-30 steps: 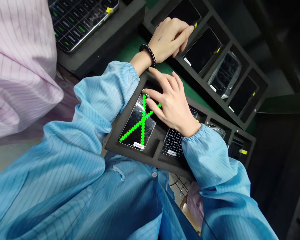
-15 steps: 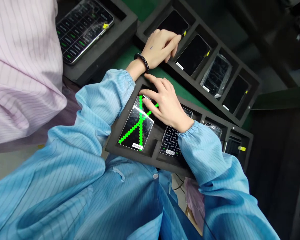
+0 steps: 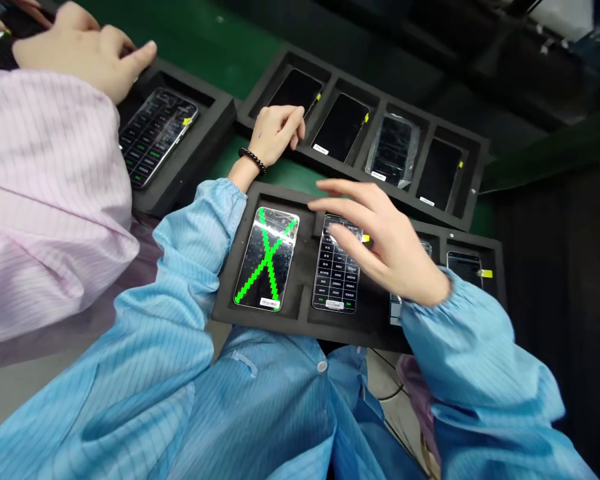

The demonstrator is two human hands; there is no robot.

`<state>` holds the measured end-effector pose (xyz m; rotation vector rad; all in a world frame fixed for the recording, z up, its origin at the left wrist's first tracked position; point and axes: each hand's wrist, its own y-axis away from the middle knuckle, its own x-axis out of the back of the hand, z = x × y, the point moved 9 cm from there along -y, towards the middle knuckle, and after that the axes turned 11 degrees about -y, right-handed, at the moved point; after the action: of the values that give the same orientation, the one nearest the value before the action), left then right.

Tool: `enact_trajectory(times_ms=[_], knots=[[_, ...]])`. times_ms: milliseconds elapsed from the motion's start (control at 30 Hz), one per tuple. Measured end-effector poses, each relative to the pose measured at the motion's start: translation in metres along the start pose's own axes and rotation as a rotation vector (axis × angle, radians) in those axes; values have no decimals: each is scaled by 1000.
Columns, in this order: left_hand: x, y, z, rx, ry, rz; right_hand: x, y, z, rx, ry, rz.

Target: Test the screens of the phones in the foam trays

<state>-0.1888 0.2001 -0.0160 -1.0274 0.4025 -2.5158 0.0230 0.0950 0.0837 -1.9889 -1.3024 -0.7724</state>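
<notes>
Head view shows the near tray (image 3: 307, 325) holding four phones (image 3: 336, 267).

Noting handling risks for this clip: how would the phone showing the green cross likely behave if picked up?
The phone looks like a thin, straight-edged slab, so probably stiff. Its glossy, reflective screen suggests it may be slippery and fragile. Lying flat inside the walled tray, it seems unlikely to roll or tip.

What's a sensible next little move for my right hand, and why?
I'd probably lower a fingertip of your right hand to the menu-grid phone: the hand hovers over it, and the green lines on the neighboring phone cross nearly corner to corner.
</notes>
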Motion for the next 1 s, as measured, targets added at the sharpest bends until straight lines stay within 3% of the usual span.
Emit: enact_trajectory(times_ms=[67, 200, 333, 467, 733, 867, 1000], knots=[[-1, 0, -4, 28, 9, -11, 10, 32, -2, -33, 12, 32], [0, 3, -9, 83, 48, -4, 8, 90, 13, -115, 53, 96], [4, 6, -2, 83, 48, 39, 4, 126, 31, -193, 82, 197], [6, 9, 3, 89, 52, 19, 4, 129, 42, -226, 225, 242], [3, 4, -5, 215, 72, -26, -15, 97, 62, -321, 410, 75], [25, 22, 26, 216, 83, -45, -9, 104, 55, -294, 373, 127], [62, 90, 84, 118, -19, -55, -1, 126, 51, -274, 316, 280]])
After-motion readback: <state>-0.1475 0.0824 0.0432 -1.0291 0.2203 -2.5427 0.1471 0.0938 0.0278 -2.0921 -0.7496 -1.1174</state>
